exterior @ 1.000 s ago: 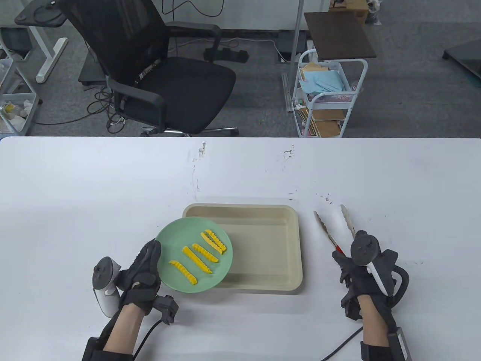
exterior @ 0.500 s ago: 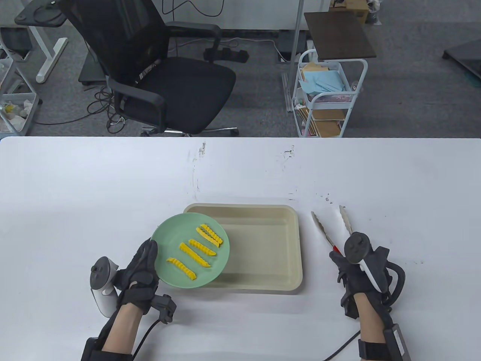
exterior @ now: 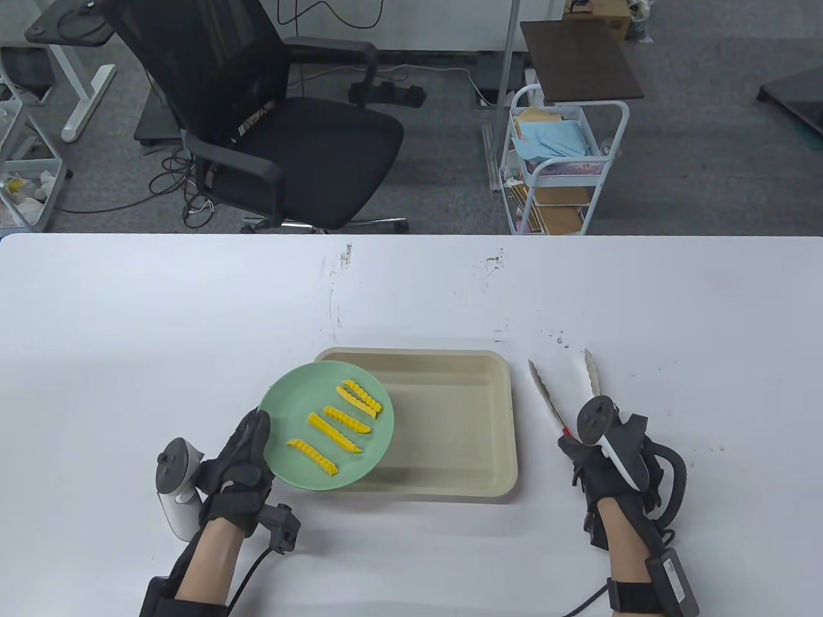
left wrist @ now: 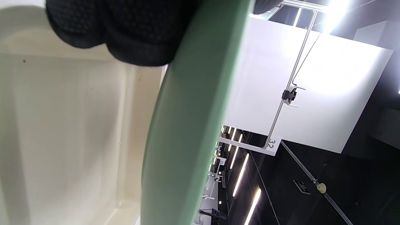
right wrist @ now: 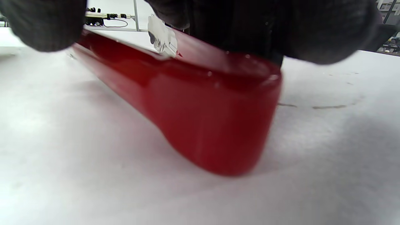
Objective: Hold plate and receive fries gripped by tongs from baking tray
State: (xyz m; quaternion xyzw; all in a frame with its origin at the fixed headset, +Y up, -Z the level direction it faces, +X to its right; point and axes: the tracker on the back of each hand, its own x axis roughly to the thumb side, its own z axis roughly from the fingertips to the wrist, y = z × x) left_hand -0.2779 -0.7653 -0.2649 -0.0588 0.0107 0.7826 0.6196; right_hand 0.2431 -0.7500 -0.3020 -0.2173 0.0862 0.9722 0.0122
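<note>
L hand (exterior: 235,466) grips green plate (exterior: 289,418) w/ fries (exterior: 341,421) over tray (exterior: 463,411) edge. R hand (exterior: 607,459) holds tongs (exterior: 562,395), tips apart.

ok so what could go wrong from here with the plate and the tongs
The left hand holds the green plate only by its near rim, above the baking tray; a tilt could slide the fries off. The tongs in the right hand are spread open beside the tray and could knock its edge.

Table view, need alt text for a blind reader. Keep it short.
A left hand holds a green plate with four fries over the corner of a beige baking tray. The right hand holds open tongs beside the tray on a white table.
</note>
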